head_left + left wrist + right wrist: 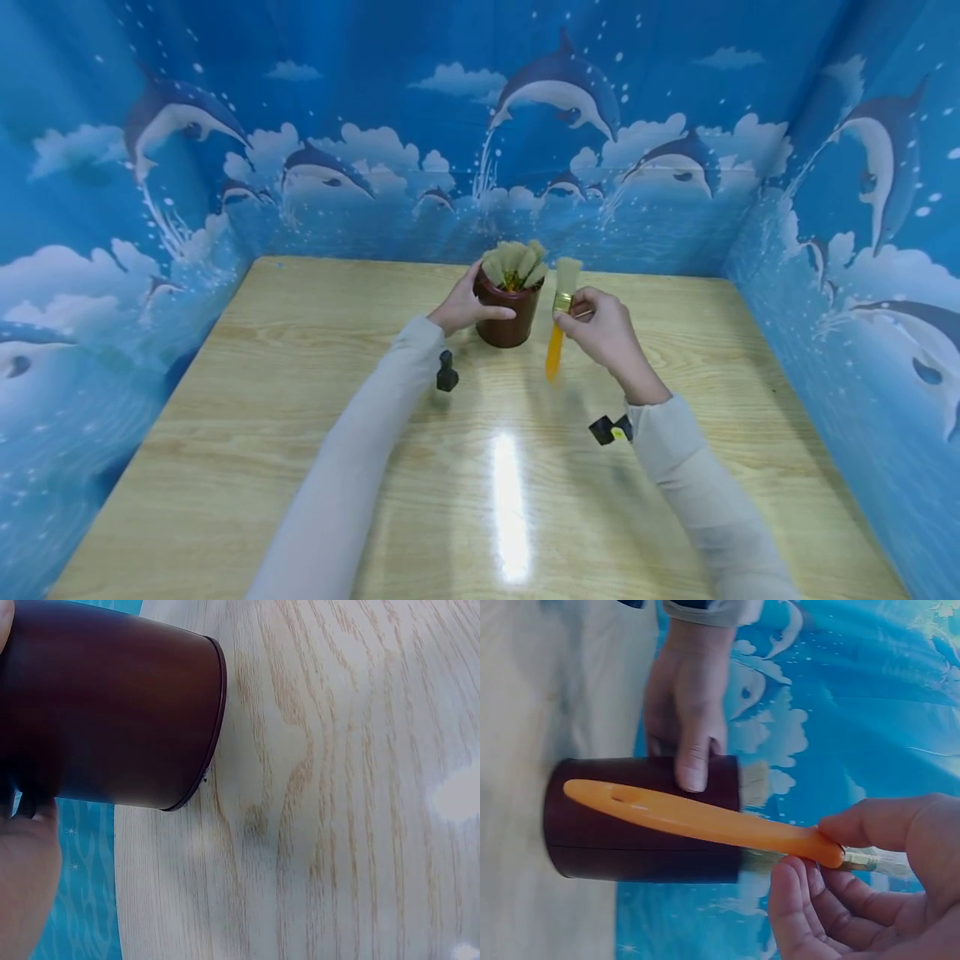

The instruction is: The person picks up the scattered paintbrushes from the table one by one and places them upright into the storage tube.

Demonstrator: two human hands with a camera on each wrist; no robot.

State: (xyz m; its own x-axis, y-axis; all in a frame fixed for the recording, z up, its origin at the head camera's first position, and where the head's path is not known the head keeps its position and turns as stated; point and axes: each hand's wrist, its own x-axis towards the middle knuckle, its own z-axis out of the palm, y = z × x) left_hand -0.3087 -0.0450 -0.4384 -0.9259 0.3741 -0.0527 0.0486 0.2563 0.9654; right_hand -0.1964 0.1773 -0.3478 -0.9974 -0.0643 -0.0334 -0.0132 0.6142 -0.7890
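Note:
A dark brown cup [504,325] stands on the table near its far edge, with several pale-bristled paintbrushes [513,260] in it, bristles up. My left hand [471,303] grips this cup from the left, thumb across its front and fingers behind. In the left wrist view the cup's wall [112,705] fills the upper left. Just right of the cup, my right hand [600,325] pinches one paintbrush [554,350] near its metal band. Its bristles point up and its orange handle [697,821] hangs down, overlapping the cup in the right wrist view.
The wooden table [300,375] has a bright reflection in front of the cup. Blue dolphin-print cloth [420,125] hangs behind the table and along both sides. A black device [447,372] is at the left wrist and another black device [602,430] at the right.

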